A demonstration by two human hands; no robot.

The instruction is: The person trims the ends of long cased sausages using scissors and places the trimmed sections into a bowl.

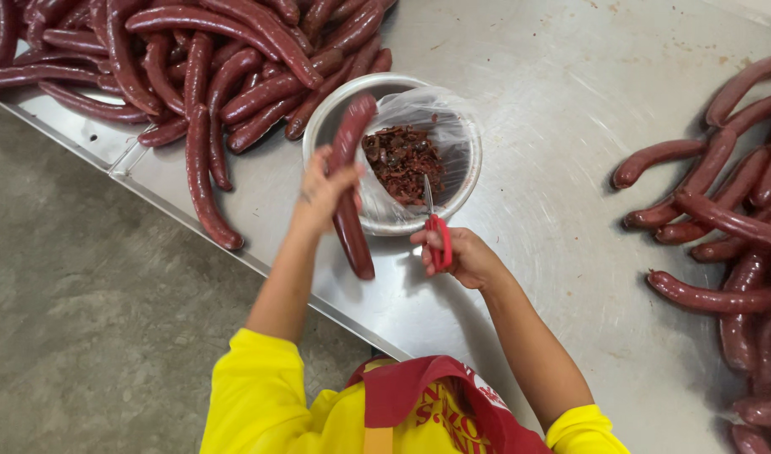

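Left hand [325, 195] grips a long, soft, slick-looking dark red sausage [349, 189] around its middle, right hand [463, 256] beside it clenching red-handled scissors [436, 231] over the plastic-lined metal bowl [465, 172] of dark trimmings [402, 162] just beyond both hands on the table [553, 126].

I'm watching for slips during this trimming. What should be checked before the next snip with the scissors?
1. Sausage gripped by left hand: ok, fingers wrap its middle.
2. Scissors seated in right hand: ok, red handles in the hand.
3. Blades apart from the left hand's fingers: ok, a gap shows.
4. Sausage's upper end over the bowl: ok.
5. Bowl has room for trimmings: ok, partly filled.
6. Blades open or shut: cannot tell.
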